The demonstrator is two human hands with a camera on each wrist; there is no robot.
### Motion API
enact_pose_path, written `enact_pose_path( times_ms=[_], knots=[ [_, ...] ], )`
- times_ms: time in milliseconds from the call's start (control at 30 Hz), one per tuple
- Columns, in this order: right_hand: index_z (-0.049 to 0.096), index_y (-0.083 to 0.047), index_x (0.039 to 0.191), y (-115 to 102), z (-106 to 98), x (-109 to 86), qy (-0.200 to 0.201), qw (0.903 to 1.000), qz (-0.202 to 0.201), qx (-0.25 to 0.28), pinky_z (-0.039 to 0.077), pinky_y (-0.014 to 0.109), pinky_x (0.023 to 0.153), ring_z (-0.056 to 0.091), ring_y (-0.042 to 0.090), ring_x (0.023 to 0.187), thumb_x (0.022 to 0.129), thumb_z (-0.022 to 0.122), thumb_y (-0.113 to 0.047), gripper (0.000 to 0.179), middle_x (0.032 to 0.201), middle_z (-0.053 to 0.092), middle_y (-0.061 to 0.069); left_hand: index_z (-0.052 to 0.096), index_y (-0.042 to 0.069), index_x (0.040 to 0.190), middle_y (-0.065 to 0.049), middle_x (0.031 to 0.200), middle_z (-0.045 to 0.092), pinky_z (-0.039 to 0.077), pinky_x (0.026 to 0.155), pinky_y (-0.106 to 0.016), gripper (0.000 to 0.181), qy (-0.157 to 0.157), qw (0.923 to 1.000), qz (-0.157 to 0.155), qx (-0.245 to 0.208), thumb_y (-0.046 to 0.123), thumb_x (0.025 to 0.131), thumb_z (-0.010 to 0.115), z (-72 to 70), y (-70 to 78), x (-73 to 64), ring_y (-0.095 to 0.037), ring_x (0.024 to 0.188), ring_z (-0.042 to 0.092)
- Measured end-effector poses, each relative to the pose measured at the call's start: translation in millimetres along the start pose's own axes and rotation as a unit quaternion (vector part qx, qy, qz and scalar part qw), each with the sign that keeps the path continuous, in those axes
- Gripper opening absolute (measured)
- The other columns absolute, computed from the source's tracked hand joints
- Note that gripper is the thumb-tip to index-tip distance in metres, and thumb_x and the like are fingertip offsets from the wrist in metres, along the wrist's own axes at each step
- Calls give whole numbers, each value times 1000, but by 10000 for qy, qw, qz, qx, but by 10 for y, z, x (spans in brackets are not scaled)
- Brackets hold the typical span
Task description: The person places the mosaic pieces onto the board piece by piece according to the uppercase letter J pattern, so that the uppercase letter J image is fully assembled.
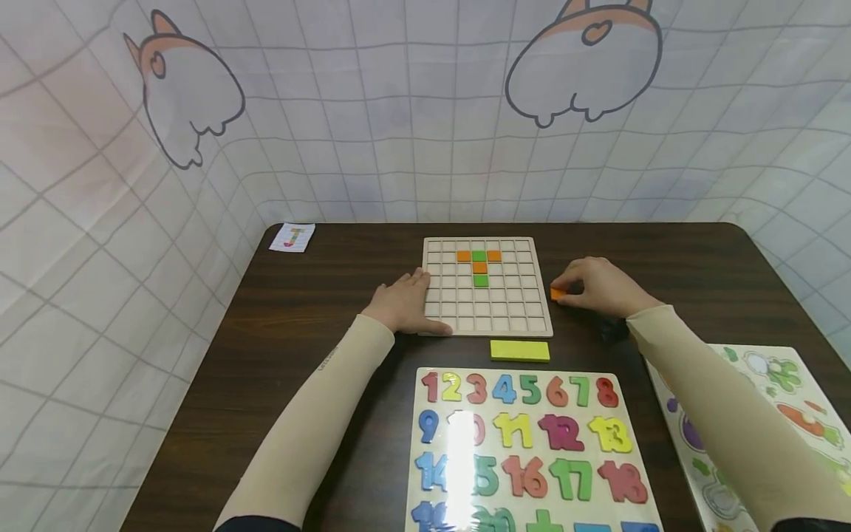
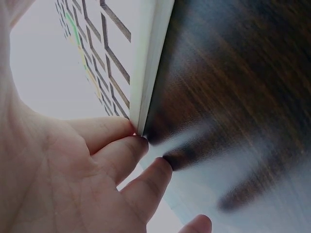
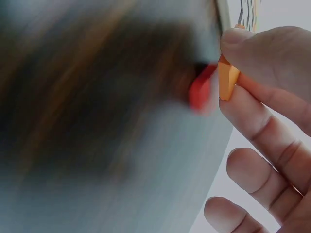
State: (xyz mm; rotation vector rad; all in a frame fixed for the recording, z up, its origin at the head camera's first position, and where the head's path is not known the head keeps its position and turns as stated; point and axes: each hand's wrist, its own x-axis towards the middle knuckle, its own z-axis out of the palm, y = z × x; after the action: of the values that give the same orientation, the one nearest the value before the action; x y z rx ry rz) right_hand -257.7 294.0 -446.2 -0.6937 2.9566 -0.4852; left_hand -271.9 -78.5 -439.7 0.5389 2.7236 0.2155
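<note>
A pale wooden grid board [image 1: 518,307] lies on the dark table, with orange and green square tiles forming a T near its top; a green tile [image 1: 481,281] is lowest. My left hand [image 1: 405,304] rests against the board's left side, thumb along its front corner; in the left wrist view the extended fingers touch the board's edge [image 2: 148,68]. Right of the board, my right hand [image 1: 608,287] pinches an orange block [image 3: 226,80] between thumb and index finger, the other fingers loose. A blurred red block [image 3: 200,92] shows beyond it in the right wrist view.
A yellow-green bar [image 1: 520,351] lies just in front of the grid board. Nearer stands a number puzzle board [image 1: 532,395]; a vegetable puzzle board [image 1: 738,388] lies partly under my right forearm. A small pattern card [image 1: 292,237] is at the far left corner. Printed curtains [image 1: 372,133] surround the table.
</note>
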Motion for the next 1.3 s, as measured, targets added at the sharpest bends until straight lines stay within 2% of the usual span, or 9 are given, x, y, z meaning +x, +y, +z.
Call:
enact_pose_path(
  times_ms=[100,333,400,600,767,867,967,1167,1300],
  knots=[
    [80,-8,116,-129,26,134,48,10000,-53,65,57,52,93,69,30,104,90,82,-19,28,112,75,11,22,8,166,-12,175,21,28,123,-67,123,7,10000,-4,3,75,78,74,4,-7,4,-33,161,26],
    [80,-11,118,-442,121,478,-218,9992,172,303,48,56,109,63,32,122,91,82,-23,30,126,74,12,22,8,166,-12,175,22,28,123,-68,122,54,10000,19,-4,74,78,75,5,1,-3,-33,161,27],
    [81,-11,116,-519,155,562,-278,9990,93,338,46,57,112,65,30,119,91,81,-23,28,122,75,10,22,9,166,-12,175,22,28,123,-68,122,49,10000,26,-11,74,78,75,5,5,-8,-33,161,27],
    [82,-12,106,-713,237,742,-260,9985,-315,361,53,50,104,69,24,109,89,83,-21,19,109,78,5,21,10,167,-11,175,21,27,124,-68,121,-9,10000,-4,31,75,79,73,15,3,-6,-32,161,27],
    [82,-16,90,-801,296,821,-204,9969,-715,266,56,46,97,69,23,101,88,84,-21,6,97,77,0,20,10,167,-10,175,21,27,124,-68,122,-8,10000,-2,36,76,79,73,2,-2,-13,-32,161,26],
    [81,-17,87,-815,323,833,-155,9959,-866,195,54,48,102,69,23,100,89,84,-20,4,93,76,-2,20,10,167,-10,175,21,27,124,-68,122,4,10000,13,17,76,79,73,-3,-4,-13,-32,161,26],
    [81,-17,89,-813,335,830,-99,9957,-917,124,51,49,107,68,24,102,89,83,-19,4,93,76,-3,20,10,167,-11,175,21,28,124,-67,123,23,10000,14,57,76,78,73,-2,-7,-8,-32,161,27],
    [81,-17,93,-802,332,828,-22,9961,-868,149,55,46,100,70,23,101,88,84,-20,7,95,77,-2,20,10,167,-10,175,20,29,124,-66,123,19,9999,9,114,77,78,73,5,-11,10,-32,161,27],
    [81,-16,95,-824,335,844,-57,9960,-880,163,54,47,102,70,23,99,88,85,-20,9,96,78,0,20,11,167,-10,175,20,29,124,-66,124,-9,9999,-16,169,78,78,72,15,-19,27,-32,161,27]
  ],
)
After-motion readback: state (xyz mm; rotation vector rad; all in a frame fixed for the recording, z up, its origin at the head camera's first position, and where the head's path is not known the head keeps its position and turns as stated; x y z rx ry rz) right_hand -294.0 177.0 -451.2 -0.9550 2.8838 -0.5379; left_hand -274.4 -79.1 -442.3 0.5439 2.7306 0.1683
